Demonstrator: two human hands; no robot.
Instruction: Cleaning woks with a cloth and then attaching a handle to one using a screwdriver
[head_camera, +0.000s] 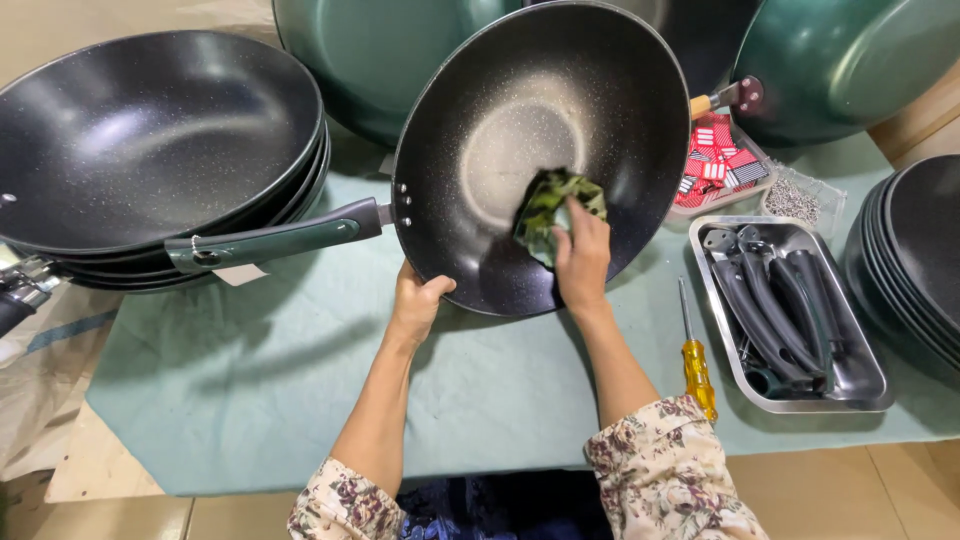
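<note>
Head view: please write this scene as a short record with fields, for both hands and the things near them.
left hand: grips the near rim of the tilted black wok
right hand: presses a green cloth on the wok's inner wall
wok handle: dark green, points left
stack of woks: at left
metal tray: at right, holds loose handles
screwdriver: yellow handle, beside the tray
table cover: pale green

Table (60, 515); green cloth (280, 400); screwdriver (697, 368); steel tray (872, 385).
</note>
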